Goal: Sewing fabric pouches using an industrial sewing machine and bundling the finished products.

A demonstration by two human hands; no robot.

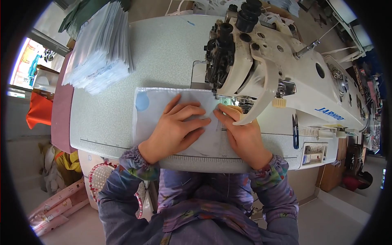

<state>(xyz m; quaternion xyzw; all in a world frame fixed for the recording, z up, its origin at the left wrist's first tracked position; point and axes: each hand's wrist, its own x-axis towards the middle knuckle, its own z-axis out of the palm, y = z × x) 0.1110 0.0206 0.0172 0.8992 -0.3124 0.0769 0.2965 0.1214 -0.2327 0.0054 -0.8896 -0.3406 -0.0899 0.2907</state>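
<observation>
A thin whitish fabric piece (152, 118) with a pale blue dot near its far left corner lies on the sewing table. Its far right corner reaches the needle area of a cream sewing machine (281, 57). Spread fingers of my left hand (175, 128) rest flat on the fabric, holding nothing. Close to the needle, my right hand (244, 136) has its fingers drawn together at the fabric's right edge, appearing to pinch it. Part of that hand is behind the machine's curved guard (263, 87), and the needle itself is hard to make out.
A tall stack of similar whitish fabric pieces (102, 53) stands at the far left of the table (163, 49). Dark thread snips (295, 132) lie right of my right hand. A ruler strip (196, 159) runs along the near edge. Orange cloth (39, 110) hangs off to the left.
</observation>
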